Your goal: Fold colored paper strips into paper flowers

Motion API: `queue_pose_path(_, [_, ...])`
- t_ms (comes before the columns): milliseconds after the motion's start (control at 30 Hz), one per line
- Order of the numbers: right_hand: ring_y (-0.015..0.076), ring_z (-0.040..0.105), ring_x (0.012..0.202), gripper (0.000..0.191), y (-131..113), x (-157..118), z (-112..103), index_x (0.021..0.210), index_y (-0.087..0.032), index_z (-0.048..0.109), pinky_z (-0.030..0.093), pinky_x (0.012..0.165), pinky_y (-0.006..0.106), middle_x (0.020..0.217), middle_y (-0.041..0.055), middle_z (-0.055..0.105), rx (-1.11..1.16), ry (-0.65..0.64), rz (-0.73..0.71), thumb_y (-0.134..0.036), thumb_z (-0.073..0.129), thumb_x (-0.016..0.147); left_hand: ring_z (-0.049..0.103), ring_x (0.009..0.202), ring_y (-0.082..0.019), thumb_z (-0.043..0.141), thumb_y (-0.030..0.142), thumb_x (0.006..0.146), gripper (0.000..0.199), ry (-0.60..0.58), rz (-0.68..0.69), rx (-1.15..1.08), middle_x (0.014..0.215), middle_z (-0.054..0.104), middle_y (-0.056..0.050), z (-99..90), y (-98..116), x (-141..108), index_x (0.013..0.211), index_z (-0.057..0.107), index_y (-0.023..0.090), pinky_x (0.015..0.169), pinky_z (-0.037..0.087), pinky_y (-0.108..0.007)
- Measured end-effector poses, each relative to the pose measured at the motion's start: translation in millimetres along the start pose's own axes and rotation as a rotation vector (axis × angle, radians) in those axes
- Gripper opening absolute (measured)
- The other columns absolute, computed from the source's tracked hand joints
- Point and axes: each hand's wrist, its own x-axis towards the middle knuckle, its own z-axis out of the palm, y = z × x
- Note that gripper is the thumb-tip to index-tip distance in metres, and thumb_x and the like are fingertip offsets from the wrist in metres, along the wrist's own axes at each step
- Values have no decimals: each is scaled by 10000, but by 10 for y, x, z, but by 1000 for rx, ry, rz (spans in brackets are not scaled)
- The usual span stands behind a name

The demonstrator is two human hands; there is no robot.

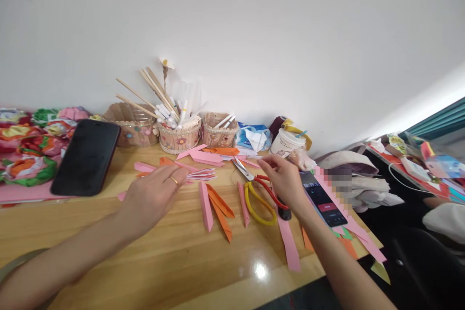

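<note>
My left hand [154,198], a ring on one finger, is closed on a thin stack of folded paper [203,174]. The stack's layered pink and white edges stick out to the right of the fingers. My right hand [281,177] hovers above the scissors with thumb and fingertips pinched together; whatever is between them is too small to make out. Below it lie the scissors [259,203], blades pointing away, with yellow and red handle loops. Folded pink strips [206,208] and orange strips [220,213] lie on the table between the hands.
Behind stand decorated baskets [179,138] with sticks and markers, a blue tissue pack [252,138], and a white cup [286,143]. A black phone [87,157] leans at left beside crumpled paper flowers [36,143]. Another phone [325,198] showing a timer lies right, near the table edge.
</note>
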Motion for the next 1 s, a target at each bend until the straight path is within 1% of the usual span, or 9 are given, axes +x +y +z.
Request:
queue_pose_path(100, [165,530,644,276,285,107,-115,724,-173,669,344,565,267,736,43,620,-325,-35,-42,-435,588,757,634,659,-173,358,121,862,216,-33,-67,-110,719,672,-27,19,-28,6,883,560,195,556,460,-258])
queue_pose_path(267, [166,557,616,277,388,242,-79,695,-150,679,391,561,270,680,45,648,-165,-183,-37,-389,556,764,650,660,-171,336,154,881,262,-168,-200,-263,745,696,-39,1,-71,45,847,594,191,565,479,-254])
queue_pose_path(367, [169,584,636,335,320,388,-175,788,-137,693,419,588,272,715,56,682,-110,-144,-2,-414,504,798,655,661,-174,336,208,902,259,-157,-279,-342,781,708,-42,2,-90,61,910,595,190,575,485,-261])
queue_pose_path(467, [173,580,618,331,210,537,-318,720,-148,701,408,584,273,660,49,679,-115,-85,50,-426,530,773,650,643,-171,340,234,903,265,-168,-344,-390,795,713,-37,15,-111,67,954,597,193,581,488,-263])
queue_pose_path(600, [151,546,559,292,36,693,-439,622,-155,675,365,538,262,646,41,673,-180,-45,32,-380,545,756,644,643,-180,354,301,899,278,-236,-452,-482,756,699,-38,19,-127,66,885,608,190,578,495,-276])
queue_pose_path(700, [129,494,501,280,-74,785,-469,662,-151,698,327,497,257,567,18,628,-144,-2,13,-384,566,745,639,612,-175,389,371,886,275,-268,-630,-681,722,681,-25,5,-122,79,867,605,204,525,497,-264])
queue_pose_path(800, [117,438,460,293,-163,854,-473,765,-146,724,295,466,255,480,-8,544,-94,10,4,-387,557,759,654,618,-178,434,466,849,303,-329,-909,-943,735,671,-24,-23,-106,123,857,593,208,492,511,-258])
queue_pose_path(900, [129,473,512,284,-259,888,-474,792,-151,730,324,498,260,538,10,584,-105,72,-21,-368,548,771,651,591,-169,460,537,810,359,-389,-1177,-1088,754,659,-27,-54,-91,193,893,572,206,461,507,-250])
queue_pose_path(1000, [130,480,529,264,-382,888,-493,765,-150,727,329,499,256,573,17,599,-86,157,-88,-357,563,767,559,477,-115,468,518,811,350,-347,-1163,-1160,614,566,14,-85,-82,294,843,574,186,392,442,-195])
